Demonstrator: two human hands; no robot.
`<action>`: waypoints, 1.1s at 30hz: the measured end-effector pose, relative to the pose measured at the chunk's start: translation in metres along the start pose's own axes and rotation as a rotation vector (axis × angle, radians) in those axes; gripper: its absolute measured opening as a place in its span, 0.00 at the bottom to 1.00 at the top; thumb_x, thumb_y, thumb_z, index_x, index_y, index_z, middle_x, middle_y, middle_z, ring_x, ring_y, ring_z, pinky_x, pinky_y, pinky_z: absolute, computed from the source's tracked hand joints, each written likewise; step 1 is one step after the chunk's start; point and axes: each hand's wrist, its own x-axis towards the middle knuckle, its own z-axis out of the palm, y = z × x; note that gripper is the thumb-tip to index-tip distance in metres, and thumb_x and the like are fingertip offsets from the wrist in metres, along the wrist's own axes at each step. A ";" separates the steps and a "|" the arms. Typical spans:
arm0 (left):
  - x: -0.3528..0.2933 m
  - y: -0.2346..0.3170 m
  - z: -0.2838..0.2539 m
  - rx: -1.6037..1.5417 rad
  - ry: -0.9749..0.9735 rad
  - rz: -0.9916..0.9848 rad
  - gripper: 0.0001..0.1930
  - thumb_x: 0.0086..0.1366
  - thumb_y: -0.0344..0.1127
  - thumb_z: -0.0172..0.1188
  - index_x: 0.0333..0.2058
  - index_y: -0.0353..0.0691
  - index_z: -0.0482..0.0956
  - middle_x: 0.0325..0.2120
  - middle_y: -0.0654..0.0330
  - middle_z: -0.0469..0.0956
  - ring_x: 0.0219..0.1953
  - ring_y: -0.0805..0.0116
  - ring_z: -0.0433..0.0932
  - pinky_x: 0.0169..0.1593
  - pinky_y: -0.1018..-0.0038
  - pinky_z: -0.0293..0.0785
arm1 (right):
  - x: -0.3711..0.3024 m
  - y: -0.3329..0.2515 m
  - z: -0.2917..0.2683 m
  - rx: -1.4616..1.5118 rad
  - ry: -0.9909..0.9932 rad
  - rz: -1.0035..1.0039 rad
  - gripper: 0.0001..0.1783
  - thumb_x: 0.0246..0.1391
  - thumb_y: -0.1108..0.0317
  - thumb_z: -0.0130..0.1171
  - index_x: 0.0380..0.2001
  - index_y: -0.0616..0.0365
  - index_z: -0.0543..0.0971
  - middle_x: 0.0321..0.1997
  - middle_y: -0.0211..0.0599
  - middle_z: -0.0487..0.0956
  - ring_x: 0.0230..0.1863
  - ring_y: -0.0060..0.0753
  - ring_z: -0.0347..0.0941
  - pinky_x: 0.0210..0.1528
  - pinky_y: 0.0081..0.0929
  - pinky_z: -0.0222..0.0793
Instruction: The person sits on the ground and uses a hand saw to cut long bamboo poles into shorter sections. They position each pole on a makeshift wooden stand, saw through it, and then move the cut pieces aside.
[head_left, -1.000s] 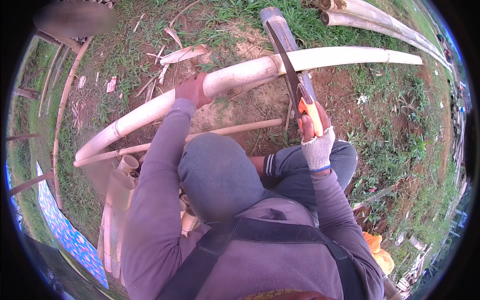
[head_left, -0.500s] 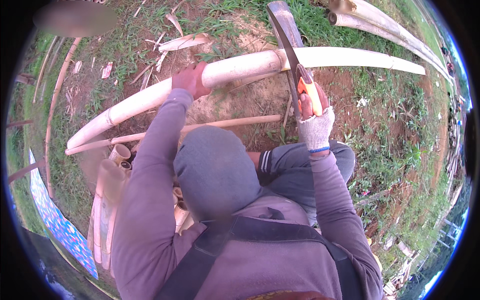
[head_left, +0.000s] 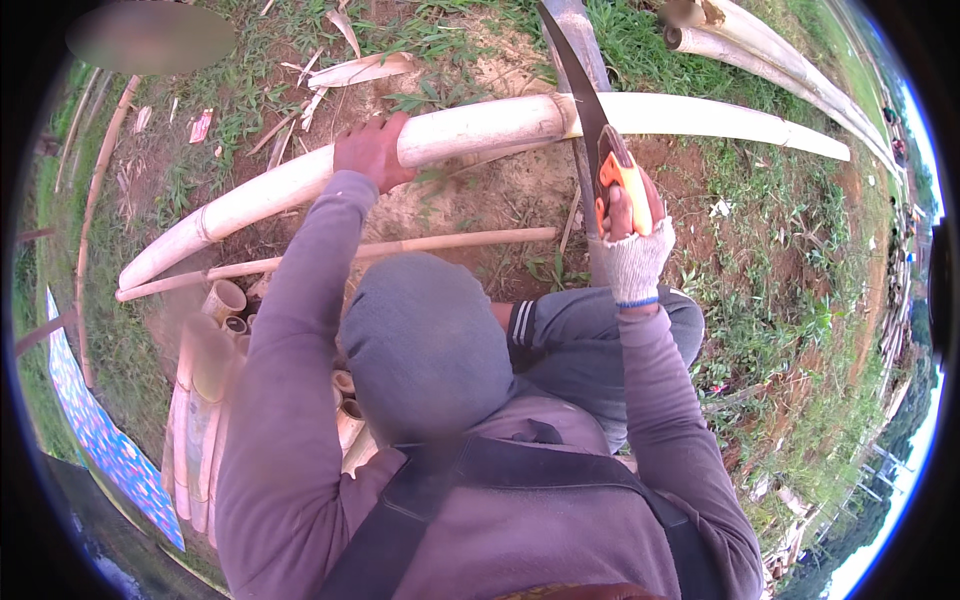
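Grass and bare brown soil make our working ground, and at its left edge lies a blue patterned cloth (head_left: 110,440). Thick bamboo pole (head_left: 490,130), pale and smooth, is stretched across the upper part of our view, passing over a grey post (head_left: 592,45). Our left hand (head_left: 375,152) grasps this pole from above, left of the brown joint ring. Our right hand (head_left: 637,245), in a knitted glove which leaves the fingertips uncovered, is closed around the orange handle of the saw (head_left: 592,110); its dark blade passes the pole just right of the ring. Whether the teeth bite already, we cannot tell.

By our judgement, the pole should be stiff and rather heavy for its length, hollow probably, and its polished skin may roll or slip under the palm — so we would hold it near the post, fingers well around, away from the blade. The saw seems light, with a thin blade that can bend; only its handle is for holding.

We count one thick pole, one saw, one post, one thin pole (head_left: 475,237) and one cloth. At upper right we see at least two long poles (head_left: 780,75). Short bamboo pieces (head_left: 185,450) lie at lower left — several, but our sleeve covers some, so their exact number stays uncertain.
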 end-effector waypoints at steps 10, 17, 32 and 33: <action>-0.006 -0.017 0.013 -0.003 0.057 0.014 0.47 0.50 0.51 0.80 0.70 0.57 0.70 0.54 0.50 0.82 0.59 0.44 0.83 0.64 0.45 0.75 | -0.133 -0.043 -0.091 0.054 -0.103 0.251 0.34 0.72 0.56 0.62 0.71 0.67 0.71 0.58 0.48 0.83 0.40 0.22 0.81 0.42 0.19 0.79; -0.005 -0.003 0.005 0.012 0.038 0.023 0.46 0.51 0.56 0.80 0.68 0.57 0.71 0.56 0.51 0.82 0.60 0.44 0.82 0.66 0.44 0.74 | -0.005 -0.003 -0.007 -0.015 -0.026 0.045 0.24 0.72 0.63 0.66 0.65 0.65 0.78 0.48 0.41 0.84 0.42 0.24 0.80 0.42 0.26 0.79; -0.008 0.047 -0.011 0.080 0.180 0.132 0.56 0.48 0.62 0.83 0.72 0.50 0.65 0.65 0.50 0.77 0.69 0.43 0.75 0.73 0.45 0.68 | 0.001 -0.018 -0.013 0.085 -0.129 0.065 0.24 0.72 0.57 0.67 0.59 0.64 0.74 0.37 0.34 0.80 0.30 0.17 0.76 0.33 0.21 0.75; 0.000 0.056 -0.013 0.070 0.076 0.113 0.55 0.49 0.61 0.83 0.71 0.51 0.66 0.65 0.50 0.78 0.69 0.44 0.75 0.72 0.46 0.68 | 0.007 -0.033 -0.009 0.061 -0.103 0.086 0.24 0.72 0.56 0.67 0.58 0.64 0.75 0.36 0.34 0.80 0.30 0.17 0.75 0.33 0.22 0.75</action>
